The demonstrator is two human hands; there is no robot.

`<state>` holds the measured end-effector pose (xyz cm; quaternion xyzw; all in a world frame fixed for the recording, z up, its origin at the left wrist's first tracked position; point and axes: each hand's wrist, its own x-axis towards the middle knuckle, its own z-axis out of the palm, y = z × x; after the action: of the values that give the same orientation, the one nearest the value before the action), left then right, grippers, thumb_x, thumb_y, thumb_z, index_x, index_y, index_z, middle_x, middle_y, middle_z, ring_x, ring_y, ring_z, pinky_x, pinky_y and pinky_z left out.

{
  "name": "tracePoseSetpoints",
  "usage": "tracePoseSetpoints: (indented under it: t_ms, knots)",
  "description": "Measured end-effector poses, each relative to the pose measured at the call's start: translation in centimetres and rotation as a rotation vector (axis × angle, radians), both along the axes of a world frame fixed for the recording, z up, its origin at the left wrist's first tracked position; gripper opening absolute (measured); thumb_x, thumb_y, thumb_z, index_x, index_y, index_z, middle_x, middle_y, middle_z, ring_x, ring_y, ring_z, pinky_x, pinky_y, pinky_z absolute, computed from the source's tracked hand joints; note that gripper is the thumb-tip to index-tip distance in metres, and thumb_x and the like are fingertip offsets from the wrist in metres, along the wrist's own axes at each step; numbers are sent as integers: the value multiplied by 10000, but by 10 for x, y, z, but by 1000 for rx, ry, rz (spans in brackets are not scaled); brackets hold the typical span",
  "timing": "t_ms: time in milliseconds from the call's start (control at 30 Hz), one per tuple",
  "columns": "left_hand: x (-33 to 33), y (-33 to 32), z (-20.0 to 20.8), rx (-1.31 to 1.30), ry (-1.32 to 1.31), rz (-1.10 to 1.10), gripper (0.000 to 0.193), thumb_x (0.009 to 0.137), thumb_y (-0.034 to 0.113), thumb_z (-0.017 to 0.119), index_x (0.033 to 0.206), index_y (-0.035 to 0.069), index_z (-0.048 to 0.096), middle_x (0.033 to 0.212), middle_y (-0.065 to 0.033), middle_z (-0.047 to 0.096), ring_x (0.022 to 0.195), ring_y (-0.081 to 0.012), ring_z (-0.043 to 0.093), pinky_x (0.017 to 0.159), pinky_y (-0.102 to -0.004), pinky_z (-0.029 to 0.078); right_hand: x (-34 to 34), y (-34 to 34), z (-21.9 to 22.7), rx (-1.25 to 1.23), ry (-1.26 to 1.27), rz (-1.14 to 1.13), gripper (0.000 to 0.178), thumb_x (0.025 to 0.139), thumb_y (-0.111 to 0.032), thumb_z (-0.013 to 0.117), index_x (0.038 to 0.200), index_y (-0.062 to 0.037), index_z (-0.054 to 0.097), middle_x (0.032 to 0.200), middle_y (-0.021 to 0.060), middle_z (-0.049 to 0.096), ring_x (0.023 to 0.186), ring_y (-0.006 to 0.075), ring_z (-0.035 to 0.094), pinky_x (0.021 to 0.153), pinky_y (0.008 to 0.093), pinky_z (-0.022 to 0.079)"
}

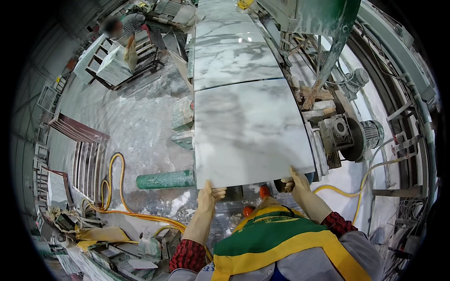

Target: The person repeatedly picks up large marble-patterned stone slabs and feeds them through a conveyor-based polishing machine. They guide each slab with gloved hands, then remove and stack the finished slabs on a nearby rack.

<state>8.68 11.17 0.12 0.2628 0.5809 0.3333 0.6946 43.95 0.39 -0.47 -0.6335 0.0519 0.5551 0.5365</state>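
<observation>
A white, grey-veined marble-look slab (253, 136) lies flat before me, its near edge toward my body. My left hand (209, 194) grips this edge at the near left corner, thumb on top and fingers curled below. Near the right corner my right hand (296, 181) holds the same edge in a similar way, its fingers partly hidden by the slab. Both hands look covered by pale, cream-coloured gloves. Just beyond, a second veined slab (234, 61) lies in line with the first, a thin dark seam between them.
Motors (344, 133) and machine frames line the right side. A green roller (165, 180) juts out at left. A yellow hose (126, 211) winds across the floor near slatted racks (88, 164). Far left, another person (133, 28) bends over slabs on a rack.
</observation>
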Motion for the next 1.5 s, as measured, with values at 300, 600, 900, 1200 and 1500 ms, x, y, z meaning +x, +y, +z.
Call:
tracePoseSetpoints:
  t_ms: [300, 600, 900, 1200, 1500]
  knots:
    - [2, 6, -29, 27, 12, -5, 703, 1145, 574, 548, 1328, -96, 654, 1075, -251, 795, 832, -262, 764, 755, -378, 643, 7, 18, 20, -105, -31, 87, 399, 1146, -388, 672, 1297, -21, 710, 883, 153, 794, 557, 123, 539, 523, 299, 431]
    - [8, 19, -21, -24, 54, 7, 716, 1152, 582, 509, 1299, -94, 690, 1089, -245, 800, 850, -273, 761, 777, -399, 647, 26, 15, 6, -27, -27, 265, 529, 1138, -480, 651, 1162, 35, 771, 906, 150, 793, 605, 196, 617, 624, 384, 553]
    - [-1, 36, -13, -158, 145, -136, 766, 1149, 613, 480, 1252, -116, 691, 1022, -276, 806, 789, -340, 776, 732, -425, 647, 37, 22, 22, -51, -55, 450, 669, 1112, -565, 645, 1192, 85, 779, 924, 194, 820, 676, 239, 709, 673, 370, 604]
    - [1, 95, 86, 408, 502, -770, 668, 1146, 576, 529, 1125, -45, 774, 922, -129, 819, 819, -203, 765, 796, -325, 594, 74, 66, 97, 221, -472, 800, 575, 1111, -517, 632, 978, 23, 778, 901, 188, 813, 711, 208, 748, 652, 324, 591]
    - [62, 109, 38, 1441, 1028, -861, 569, 987, 278, 741, 1514, 95, 631, 1595, -258, 569, 1475, -499, 512, 1273, -601, 367, 70, 97, 27, 570, -1870, 871, 515, 985, -258, 685, 1427, 1, 638, 1516, 258, 618, 1372, 475, 575, 1227, 549, 422]
